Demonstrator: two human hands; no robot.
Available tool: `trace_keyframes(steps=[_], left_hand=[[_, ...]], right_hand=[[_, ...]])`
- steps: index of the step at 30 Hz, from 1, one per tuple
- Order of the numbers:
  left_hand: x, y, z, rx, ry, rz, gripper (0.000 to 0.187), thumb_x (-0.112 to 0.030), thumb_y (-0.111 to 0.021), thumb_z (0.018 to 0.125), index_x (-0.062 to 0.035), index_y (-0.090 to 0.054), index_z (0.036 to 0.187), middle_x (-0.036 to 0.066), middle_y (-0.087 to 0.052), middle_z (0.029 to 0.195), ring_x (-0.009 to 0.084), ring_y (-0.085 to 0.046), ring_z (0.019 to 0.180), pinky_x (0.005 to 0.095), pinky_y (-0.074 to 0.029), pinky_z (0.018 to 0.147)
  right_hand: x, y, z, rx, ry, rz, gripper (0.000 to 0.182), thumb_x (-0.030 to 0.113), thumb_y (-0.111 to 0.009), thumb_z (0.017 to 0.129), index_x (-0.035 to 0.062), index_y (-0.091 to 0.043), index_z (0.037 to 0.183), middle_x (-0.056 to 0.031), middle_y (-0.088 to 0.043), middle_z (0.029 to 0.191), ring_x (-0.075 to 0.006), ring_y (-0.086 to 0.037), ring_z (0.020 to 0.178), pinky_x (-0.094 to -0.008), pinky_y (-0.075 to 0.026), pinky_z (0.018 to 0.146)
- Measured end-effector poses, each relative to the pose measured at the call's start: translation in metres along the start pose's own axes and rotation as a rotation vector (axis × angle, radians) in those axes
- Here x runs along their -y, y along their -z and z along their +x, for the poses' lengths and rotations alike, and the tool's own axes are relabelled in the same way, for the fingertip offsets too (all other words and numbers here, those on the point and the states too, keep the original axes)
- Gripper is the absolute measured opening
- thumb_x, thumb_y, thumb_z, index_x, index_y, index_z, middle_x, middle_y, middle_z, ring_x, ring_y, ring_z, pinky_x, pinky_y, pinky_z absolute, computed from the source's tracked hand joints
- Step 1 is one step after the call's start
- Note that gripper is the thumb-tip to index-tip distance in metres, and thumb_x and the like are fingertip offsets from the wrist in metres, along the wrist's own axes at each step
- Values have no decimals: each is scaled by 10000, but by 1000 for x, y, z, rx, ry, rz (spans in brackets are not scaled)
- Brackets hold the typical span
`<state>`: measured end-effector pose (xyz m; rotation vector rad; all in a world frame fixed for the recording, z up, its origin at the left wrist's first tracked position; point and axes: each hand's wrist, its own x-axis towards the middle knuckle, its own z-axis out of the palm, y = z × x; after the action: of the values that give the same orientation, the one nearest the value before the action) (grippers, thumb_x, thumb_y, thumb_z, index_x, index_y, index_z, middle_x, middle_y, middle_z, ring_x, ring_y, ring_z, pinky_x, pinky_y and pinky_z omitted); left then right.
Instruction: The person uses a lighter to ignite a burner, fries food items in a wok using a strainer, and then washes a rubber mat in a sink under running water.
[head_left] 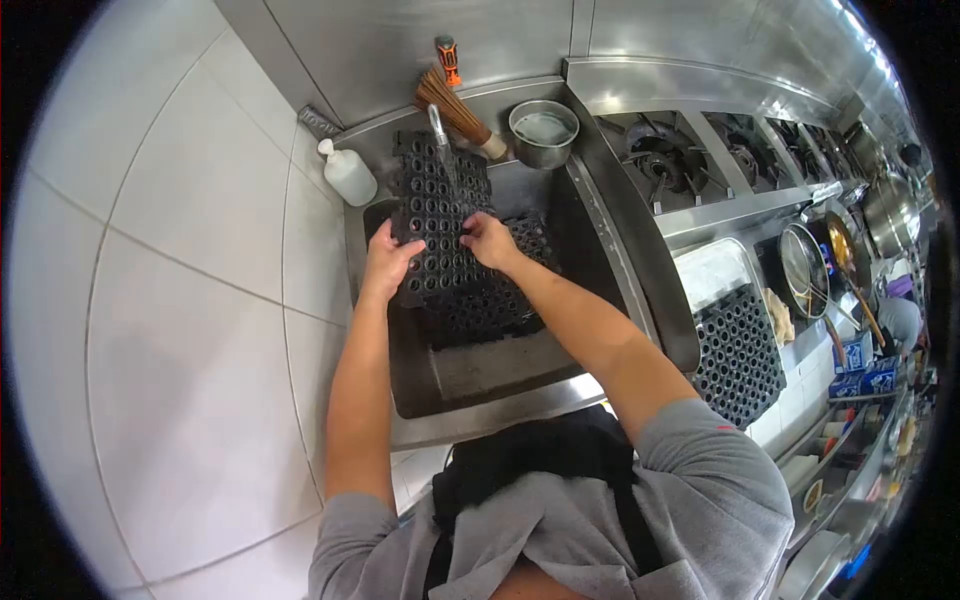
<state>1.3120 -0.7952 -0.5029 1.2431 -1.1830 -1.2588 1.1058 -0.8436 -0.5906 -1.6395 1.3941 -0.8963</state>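
Observation:
A black rubber mat [435, 185] full of round holes stands tilted in the steel sink [410, 385], under the tap [438, 122]. Water seems to run from the tap onto it. My left hand [388, 262] grips the mat's left edge, thumb on the front face. Fingers curled, my right hand [488, 242] pinches the mat farther right; the fingertips are partly hidden. Beneath it, a second black rubber mat [480, 315] lies in the sink.
Around the sink stand a white bottle [350, 176], a bamboo brush [455, 108], an orange-handled tool [447, 62] and a metal pot [543, 130]. Gas burners [665, 165] are at right. Another rubber mat [738, 355] lies on the floor, near a metal tray [715, 268].

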Motion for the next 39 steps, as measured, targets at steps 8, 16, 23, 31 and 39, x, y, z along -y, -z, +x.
trace_keyframes(steps=[8,16,23,31,39], left_hand=[[6,19,37,147,-4,112,477,90,-681,790,11,-546,1241,79,-675,1124,161,-665,956,302,-539,843],[29,31,63,172,-34,112,546,84,-693,775,17,-536,1293,75,-665,1171,172,-645,1035,314,-521,909],[31,62,78,172,5,225,596,115,-692,712,28,-552,1285,66,-662,1186,174,-642,1033,315,-501,929],[34,82,113,352,132,481,722,71,-720,642,52,-525,1337,90,-665,1175,186,-639,1023,322,-507,920],[51,-13,187,635,180,917,783,5,-739,673,35,-484,1412,140,-659,1192,206,-633,1047,323,-497,921]], right_hand=[[-7,-20,7,-204,-69,125,260,152,-707,874,56,-590,1085,-194,-706,946,-376,-687,915,-448,-528,786],[-34,-21,28,-119,-31,-141,163,110,-621,886,56,-648,1038,-225,-702,941,-413,-672,923,-489,-538,807],[-108,29,-1,121,-346,-493,206,159,-601,866,42,-711,995,-235,-693,1078,-416,-662,1030,-483,-539,893],[-140,55,-40,157,-457,-423,256,196,-595,879,29,-709,1036,-254,-682,1083,-417,-652,1056,-481,-524,922],[-103,57,-54,56,-295,-209,255,188,-646,838,54,-708,1046,-178,-728,949,-306,-713,944,-400,-549,823]])
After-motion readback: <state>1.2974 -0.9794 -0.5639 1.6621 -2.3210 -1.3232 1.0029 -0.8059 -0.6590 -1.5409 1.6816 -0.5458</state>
